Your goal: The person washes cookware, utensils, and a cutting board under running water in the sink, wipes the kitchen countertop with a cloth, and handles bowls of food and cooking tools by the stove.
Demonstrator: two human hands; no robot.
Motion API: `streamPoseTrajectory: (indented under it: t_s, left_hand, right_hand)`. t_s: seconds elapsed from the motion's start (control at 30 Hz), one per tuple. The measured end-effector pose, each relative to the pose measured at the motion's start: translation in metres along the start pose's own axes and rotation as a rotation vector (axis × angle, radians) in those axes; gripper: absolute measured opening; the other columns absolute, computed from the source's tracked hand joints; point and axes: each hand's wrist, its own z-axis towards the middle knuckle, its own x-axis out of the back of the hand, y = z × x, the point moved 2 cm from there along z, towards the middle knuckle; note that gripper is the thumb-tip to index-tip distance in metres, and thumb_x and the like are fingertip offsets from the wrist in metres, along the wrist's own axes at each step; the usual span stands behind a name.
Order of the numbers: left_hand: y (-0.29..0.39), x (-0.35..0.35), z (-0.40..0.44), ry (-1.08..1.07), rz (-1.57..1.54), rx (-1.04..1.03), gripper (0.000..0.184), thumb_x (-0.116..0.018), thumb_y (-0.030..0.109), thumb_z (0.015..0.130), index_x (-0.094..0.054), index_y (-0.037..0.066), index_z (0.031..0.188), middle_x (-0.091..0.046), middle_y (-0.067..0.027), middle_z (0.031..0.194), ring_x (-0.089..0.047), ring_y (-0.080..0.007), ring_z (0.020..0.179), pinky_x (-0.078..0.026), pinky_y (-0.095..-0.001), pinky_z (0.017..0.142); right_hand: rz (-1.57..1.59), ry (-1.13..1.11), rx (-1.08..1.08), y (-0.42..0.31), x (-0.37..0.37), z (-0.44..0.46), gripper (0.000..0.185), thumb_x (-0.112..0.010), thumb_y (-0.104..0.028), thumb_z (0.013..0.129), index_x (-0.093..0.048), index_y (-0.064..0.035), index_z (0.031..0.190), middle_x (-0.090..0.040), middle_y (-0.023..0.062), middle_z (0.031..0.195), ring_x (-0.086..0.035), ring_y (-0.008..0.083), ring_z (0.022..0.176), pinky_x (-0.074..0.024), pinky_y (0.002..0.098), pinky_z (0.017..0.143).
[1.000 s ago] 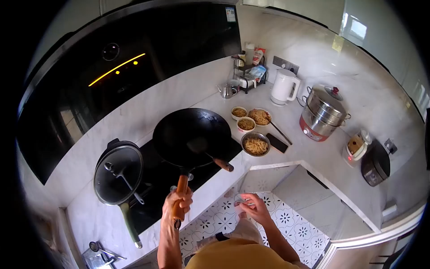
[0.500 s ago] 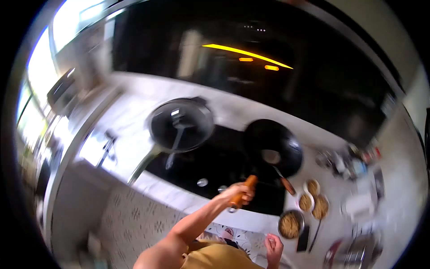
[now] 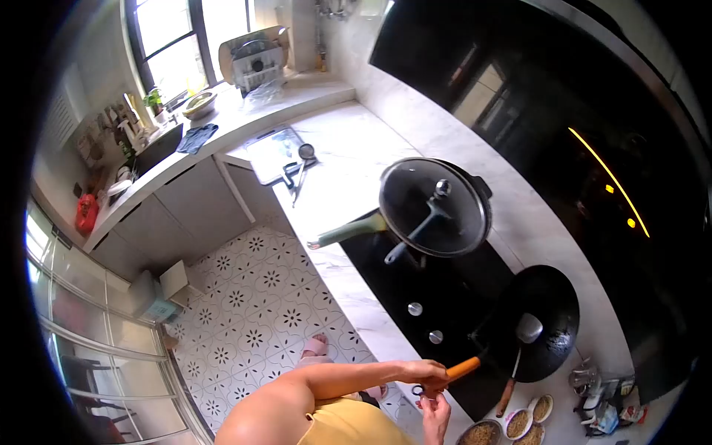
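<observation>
My left hand (image 3: 429, 373) is wrapped round the orange wooden handle (image 3: 463, 368) of a black wok (image 3: 558, 297). The wok sits on the black stove at the right, and a metal spatula (image 3: 529, 328) with a wooden grip rests in it. Just below, my right hand (image 3: 436, 417) has its fingers curled close to the metal ring (image 3: 417, 390) at the handle's end. Whether those fingers pinch the ring or anything else is too small to tell. A second pan (image 3: 475, 222), under a glass lid (image 3: 415, 189), stands further left with a blue-grey utensil (image 3: 414, 236) across the lid.
Small bowls of food (image 3: 518, 423) stand near the spatula grip, beside a larger bowl (image 3: 480, 434). Packets and jars (image 3: 610, 404) are at the lower right. The green pan handle (image 3: 348, 230) juts over the counter edge. A strainer (image 3: 306, 152) lies by a tray (image 3: 274, 152).
The view has swung left, bringing the sink and window into sight. My left hand still grips the wok handle; my right hand has come up beside the handle's end.
</observation>
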Motion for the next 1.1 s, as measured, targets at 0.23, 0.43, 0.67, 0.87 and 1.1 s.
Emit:
streamPoseTrajectory:
  t_s: [0.23,0.43,0.67,0.87,1.1]
  left_hand:
    - [-0.006,0.079,-0.124,0.089,0.395,0.004,0.056,-0.059,0.024,0.084,-0.041,-0.003,0.131,-0.060,-0.0116,0.110,-0.057,-0.0185,0.100,-0.048,-0.0297,0.085]
    - [0.030,0.190,-0.293,0.386,0.080,-0.091,0.039,-0.053,0.020,0.091,-0.046,0.004,0.126,-0.063,-0.0090,0.108,-0.062,-0.0167,0.094,-0.051,-0.0303,0.083]
    - [0.081,0.269,-0.455,0.923,-0.228,-0.471,0.031,-0.047,0.013,0.094,-0.047,-0.002,0.121,-0.062,-0.0152,0.106,-0.064,-0.0195,0.094,-0.053,-0.0297,0.083]
    - [0.072,0.309,-0.536,1.147,-0.553,-0.674,0.032,-0.049,0.007,0.088,-0.047,-0.004,0.118,-0.061,-0.0201,0.105,-0.064,-0.0262,0.092,-0.054,-0.0340,0.081]
    - [0.093,0.377,-0.588,1.283,-0.730,-0.718,0.034,-0.052,0.009,0.087,-0.046,-0.004,0.118,-0.061,-0.0206,0.105,-0.064,-0.0272,0.091,-0.055,-0.0349,0.078]
  right_hand:
    - [-0.201,-0.225,-0.106,0.018,-0.091,0.012,0.029,-0.064,-0.014,0.085,-0.061,0.0023,0.109,-0.068,0.0107,0.092,-0.066,0.0175,0.079,-0.0522,0.0296,0.072]
    - [-0.210,-0.335,-0.141,0.017,-0.223,0.026,0.032,-0.066,-0.016,0.085,-0.060,0.0022,0.110,-0.068,0.0134,0.096,-0.067,0.0186,0.083,-0.0525,0.0298,0.072]
    - [-0.442,-0.478,0.250,-0.096,-0.402,0.098,0.030,-0.067,-0.016,0.082,-0.061,0.0003,0.107,-0.067,0.0144,0.090,-0.066,0.0200,0.080,-0.0524,0.0302,0.071]
    - [-0.434,-0.579,0.352,-0.138,-0.505,0.152,0.025,-0.066,-0.014,0.083,-0.063,-0.0006,0.104,-0.067,0.0111,0.087,-0.065,0.0163,0.077,-0.0524,0.0287,0.071]
    - [-0.349,-0.330,0.415,-0.169,-0.589,0.256,0.022,-0.064,-0.014,0.083,-0.063,-0.0021,0.101,-0.067,0.0118,0.081,-0.066,0.0214,0.070,-0.0519,0.0309,0.064]
